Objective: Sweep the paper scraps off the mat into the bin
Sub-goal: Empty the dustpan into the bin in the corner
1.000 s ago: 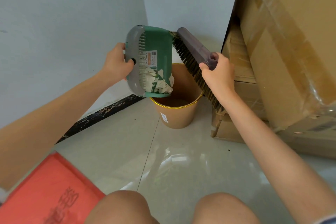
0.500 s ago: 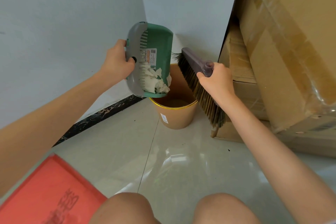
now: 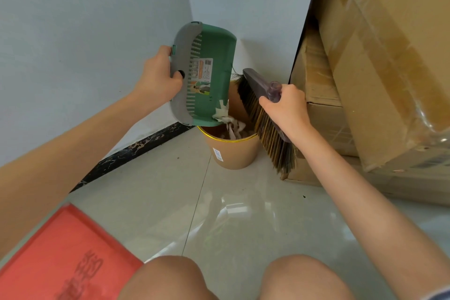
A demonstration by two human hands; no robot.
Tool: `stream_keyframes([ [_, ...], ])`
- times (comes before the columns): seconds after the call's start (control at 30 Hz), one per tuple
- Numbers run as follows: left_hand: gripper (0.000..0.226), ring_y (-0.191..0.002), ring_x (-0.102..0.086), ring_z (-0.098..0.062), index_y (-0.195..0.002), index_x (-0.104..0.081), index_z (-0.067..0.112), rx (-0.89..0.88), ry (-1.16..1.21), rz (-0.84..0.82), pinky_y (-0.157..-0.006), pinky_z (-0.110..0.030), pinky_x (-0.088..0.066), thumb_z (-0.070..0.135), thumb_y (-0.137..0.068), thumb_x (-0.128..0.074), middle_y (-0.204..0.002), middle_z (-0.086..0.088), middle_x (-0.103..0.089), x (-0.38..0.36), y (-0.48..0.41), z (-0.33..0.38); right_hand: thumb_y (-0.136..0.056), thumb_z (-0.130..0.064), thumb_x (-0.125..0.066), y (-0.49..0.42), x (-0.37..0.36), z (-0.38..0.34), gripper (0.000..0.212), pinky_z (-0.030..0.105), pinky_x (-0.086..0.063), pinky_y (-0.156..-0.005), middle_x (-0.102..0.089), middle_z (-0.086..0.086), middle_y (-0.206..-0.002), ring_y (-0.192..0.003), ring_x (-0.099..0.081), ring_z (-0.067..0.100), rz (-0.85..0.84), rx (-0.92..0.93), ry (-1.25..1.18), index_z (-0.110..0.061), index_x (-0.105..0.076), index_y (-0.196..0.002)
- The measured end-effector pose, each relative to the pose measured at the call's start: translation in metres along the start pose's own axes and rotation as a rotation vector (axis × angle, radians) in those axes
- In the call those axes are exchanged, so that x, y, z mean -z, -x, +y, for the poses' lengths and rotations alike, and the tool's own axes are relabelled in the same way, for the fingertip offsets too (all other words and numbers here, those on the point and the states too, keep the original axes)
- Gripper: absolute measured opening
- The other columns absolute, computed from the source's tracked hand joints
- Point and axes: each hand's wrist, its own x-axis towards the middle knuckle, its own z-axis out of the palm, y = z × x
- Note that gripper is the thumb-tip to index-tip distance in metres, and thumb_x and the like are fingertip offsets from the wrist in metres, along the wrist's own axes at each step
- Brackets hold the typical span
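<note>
My left hand grips the grey rim of a green dustpan, which is tilted steeply over a tan bin with a gold rim in the room's corner. White paper scraps slide off the pan's lower edge and tumble into the bin. My right hand holds a short brush with a purple-grey back, its brown bristles angled down beside the bin's right rim. The red mat lies at the lower left on the floor, with no scraps on its visible part.
Large cardboard boxes stand stacked against the right, close to the bin. Pale walls meet behind the bin, with a dark baseboard along the left wall. Glossy floor tiles lie between the bin and my knees.
The dustpan has tipped steeper and the scraps have slid from its middle to its lower edge, falling into the bin. The brush has dropped lower beside the bin.
</note>
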Motion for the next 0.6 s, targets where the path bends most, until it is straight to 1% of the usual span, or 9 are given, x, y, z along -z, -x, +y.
stream_keyframes([
  [0.1,0.04,-0.087,-0.054,-0.024,-0.132,-0.04,0.002,-0.033,-0.039,0.017,-0.067,-0.033,-0.045,0.004,-0.094,-0.047,-0.103,-0.011,-0.056,0.001,0.003,0.003,-0.09,-0.025,-0.062,-0.001,0.0,0.0,0.021,0.011,-0.029,-0.053,-0.058,0.002,-0.083,-0.078,-0.056,0.015,0.009,-0.003,-0.002,-0.006,-0.066,-0.097],
  [0.17,0.039,-0.088,-0.053,-0.024,-0.132,-0.04,0.002,-0.048,-0.058,0.024,-0.069,-0.033,-0.042,0.004,-0.094,-0.047,-0.103,-0.01,-0.056,0.002,0.005,0.004,-0.089,-0.025,-0.062,-0.003,0.001,0.0,0.022,0.011,-0.03,-0.052,-0.059,0.002,-0.083,-0.078,-0.056,0.016,0.007,-0.003,-0.009,-0.005,-0.066,-0.099],
  [0.33,0.04,-0.091,-0.053,-0.023,-0.134,-0.039,0.004,-0.094,-0.102,0.01,-0.071,-0.034,-0.043,0.004,-0.094,-0.046,-0.115,-0.016,-0.059,0.008,0.007,0.012,-0.089,-0.023,-0.062,-0.003,0.002,0.001,0.022,0.011,-0.029,-0.05,-0.058,0.003,-0.082,-0.076,-0.054,0.016,0.006,-0.019,-0.006,-0.005,-0.067,-0.101],
  [0.43,0.041,-0.093,-0.051,-0.021,-0.134,-0.04,0.005,-0.134,-0.124,0.069,-0.073,-0.034,-0.043,0.005,-0.094,-0.046,-0.116,-0.016,-0.06,0.015,0.008,0.017,-0.09,-0.023,-0.061,-0.002,0.002,0.002,0.022,0.012,-0.032,-0.051,-0.059,0.004,-0.083,-0.078,-0.056,0.016,0.007,-0.025,-0.019,-0.004,-0.066,-0.1],
  [0.47,0.041,-0.091,-0.052,-0.022,-0.134,-0.04,0.005,-0.15,-0.125,0.097,-0.071,-0.034,-0.042,0.005,-0.094,-0.046,-0.112,-0.015,-0.06,0.016,0.009,0.018,-0.091,-0.023,-0.06,-0.001,0.002,0.002,0.021,0.014,-0.033,-0.053,-0.058,0.003,-0.083,-0.079,-0.056,0.015,0.011,-0.029,-0.026,-0.005,-0.065,-0.1],
  [0.53,0.041,-0.081,-0.053,-0.027,-0.133,-0.039,0.003,-0.188,-0.143,0.112,-0.063,-0.034,-0.04,0.004,-0.093,-0.045,-0.101,-0.014,-0.059,0.014,0.012,0.017,-0.092,-0.023,-0.06,-0.001,0.002,0.003,0.02,0.015,-0.035,-0.057,-0.057,0.001,-0.082,-0.078,-0.056,0.014,0.012,-0.039,-0.048,-0.006,-0.065,-0.099],
  [0.57,0.041,-0.077,-0.054,-0.029,-0.133,-0.039,0.002,-0.198,-0.162,0.094,-0.059,-0.032,-0.039,0.002,-0.092,-0.045,-0.098,-0.015,-0.059,0.01,0.013,0.016,-0.092,-0.023,-0.06,-0.002,0.002,0.003,0.018,0.015,-0.036,-0.057,-0.056,0.001,-0.081,-0.078,-0.057,0.014,0.004,-0.045,-0.062,-0.007,-0.065,-0.097],
  [0.6,0.041,-0.079,-0.055,-0.032,-0.133,-0.04,0.001,-0.196,-0.179,0.068,-0.059,-0.031,-0.039,0.001,-0.092,-0.045,-0.1,-0.017,-0.06,0.006,0.014,0.014,-0.092,-0.023,-0.06,-0.003,0.002,0.003,0.016,0.015,-0.037,-0.058,-0.056,0.001,-0.08,-0.079,-0.057,0.015,-0.004,-0.053,-0.068,-0.008,-0.064,-0.094],
])
